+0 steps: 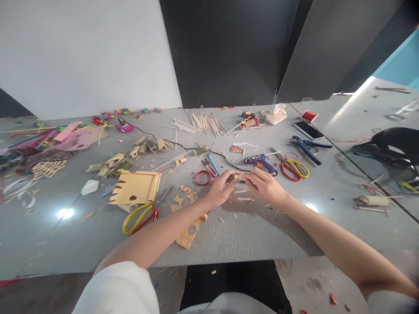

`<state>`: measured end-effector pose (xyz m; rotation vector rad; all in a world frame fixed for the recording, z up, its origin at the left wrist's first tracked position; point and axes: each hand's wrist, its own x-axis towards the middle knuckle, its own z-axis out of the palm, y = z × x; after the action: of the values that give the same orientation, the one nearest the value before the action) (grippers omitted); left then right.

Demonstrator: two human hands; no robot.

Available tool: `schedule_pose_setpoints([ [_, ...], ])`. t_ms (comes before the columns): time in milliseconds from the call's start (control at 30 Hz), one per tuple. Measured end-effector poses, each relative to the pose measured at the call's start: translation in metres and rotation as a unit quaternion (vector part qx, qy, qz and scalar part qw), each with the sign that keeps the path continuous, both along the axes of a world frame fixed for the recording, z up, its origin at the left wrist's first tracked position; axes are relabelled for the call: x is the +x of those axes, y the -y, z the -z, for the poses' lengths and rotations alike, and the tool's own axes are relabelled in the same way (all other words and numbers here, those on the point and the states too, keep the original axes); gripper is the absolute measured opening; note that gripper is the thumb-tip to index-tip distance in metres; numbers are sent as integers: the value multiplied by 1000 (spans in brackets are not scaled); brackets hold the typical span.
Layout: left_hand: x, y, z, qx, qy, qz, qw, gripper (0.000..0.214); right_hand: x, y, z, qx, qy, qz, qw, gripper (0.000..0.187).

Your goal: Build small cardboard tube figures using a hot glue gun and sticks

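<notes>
The small tan piece [233, 178] sits in the narrow gap between the two hands, between one and two o'clock from the middle of the left hand [223, 188] and near nine from the right hand [263, 186]. The left grasps it between thumb and fingers and is the nearer; the right has its fingertips drawn together just beside it, and whether they pinch anything I cannot tell. The piece is too small and covered to show its long axis. At twelve o'clock from the right hand lies a blue plastic glue gun [266, 165] with an orange trigger; at two, scissors [294, 170] with smooth red and yellow loops. At ten from the left hand is a thin red ring [203, 178]; toward seven, a matt yellow sheet [187, 237] with round holes runs under the forearm. The grey tabletop [229, 248] looks finely streaked.
</notes>
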<state>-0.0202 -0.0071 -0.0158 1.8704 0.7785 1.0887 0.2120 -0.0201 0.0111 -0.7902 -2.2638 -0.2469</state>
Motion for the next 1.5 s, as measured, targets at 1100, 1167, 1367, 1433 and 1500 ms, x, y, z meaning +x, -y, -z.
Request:
schedule_pose_setpoints([
  [1100, 2, -3, 11, -45, 32, 52, 997, 45, -18, 7, 12, -232, -246, -42, 940, 18],
  [1167, 2, -4, 12, -52, 28, 51, 997, 46, -18, 6, 15, -231, -243, -53, 941, 19],
  [1367, 3, -5, 11, -51, 31, 57, 997, 39, -17, 4, 18, -213, -213, -54, 952, 16],
  [1433, 3, -5, 10, -53, 31, 60, 996, 38, -16, 4, 20, -216, -214, -53, 951, 17],
  [1500, 3, -4, 8, -53, 31, 60, 996, 37, -16, 3, 21, -220, -215, -55, 950, 17],
])
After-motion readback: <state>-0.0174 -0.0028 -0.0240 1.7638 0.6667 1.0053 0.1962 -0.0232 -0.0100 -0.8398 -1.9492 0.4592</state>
